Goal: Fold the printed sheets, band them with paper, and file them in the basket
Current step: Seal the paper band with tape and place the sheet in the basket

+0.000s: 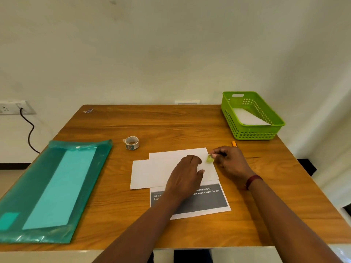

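Observation:
A folded white sheet [171, 158] lies in the middle of the wooden table, over a second white piece [141, 174] jutting out to its left. Under them lies a printed sheet [209, 201] with a grey block and white text. My left hand [185, 176] presses flat on the folded sheet, fingers spread. My right hand [230, 161] pinches a small yellow-green object [209, 158], blurred, at the folded sheet's right edge. The green plastic basket [277, 128] stands at the back right corner with white folded paper [247, 117] inside.
A small roll of tape [131, 142] sits behind the sheets. A teal plastic sleeve [34, 186] holding a pale strip lies along the table's left side. An orange pen tip [234, 143] shows behind my right hand. A wall socket and black cable [28, 130] are at the left.

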A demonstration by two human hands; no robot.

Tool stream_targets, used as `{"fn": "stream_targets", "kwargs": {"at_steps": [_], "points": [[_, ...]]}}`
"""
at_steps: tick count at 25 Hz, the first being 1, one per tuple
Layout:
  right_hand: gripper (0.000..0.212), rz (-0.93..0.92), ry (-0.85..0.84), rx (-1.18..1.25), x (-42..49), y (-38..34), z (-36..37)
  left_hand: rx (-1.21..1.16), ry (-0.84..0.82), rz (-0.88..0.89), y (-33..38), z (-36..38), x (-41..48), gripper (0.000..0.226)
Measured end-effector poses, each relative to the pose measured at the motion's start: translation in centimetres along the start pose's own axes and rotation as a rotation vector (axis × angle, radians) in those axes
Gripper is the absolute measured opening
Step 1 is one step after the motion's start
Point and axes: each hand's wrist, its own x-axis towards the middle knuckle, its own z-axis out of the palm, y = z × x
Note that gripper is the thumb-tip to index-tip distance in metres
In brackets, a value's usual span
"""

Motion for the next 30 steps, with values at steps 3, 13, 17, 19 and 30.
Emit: {"fn": "stream_targets", "kwargs": {"at_steps": [3,13,17,19,30], "points": [[0.014,-0.079,-0.169,-0.16,1.7,-0.1,-0.1,0.038,-0.047,0.001,-0.3,0.2,0.3,0.038],[0.017,-0.167,-0.181,-0.242,2.7,0.3,0.4,0.244,-0.108,0.082,-0.7,0.8,0.4,0.051],[0.017,-0.196,-0.178,-0.278,2.7,0.3,0.4,0.274,-0.129,0.093,-0.7,0.9,0.3,0.051],[0.017,-0.208,-0.172,-0.29,2.7,0.3,0.6,0.28,-0.133,0.097,-0.8,0.9,0.3,0.052],[0.018,-0.212,-0.091,-0.306,2.6,0.8,1.4,0.32,-0.154,0.17,-0.5,0.9,0.6,0.054]]}}
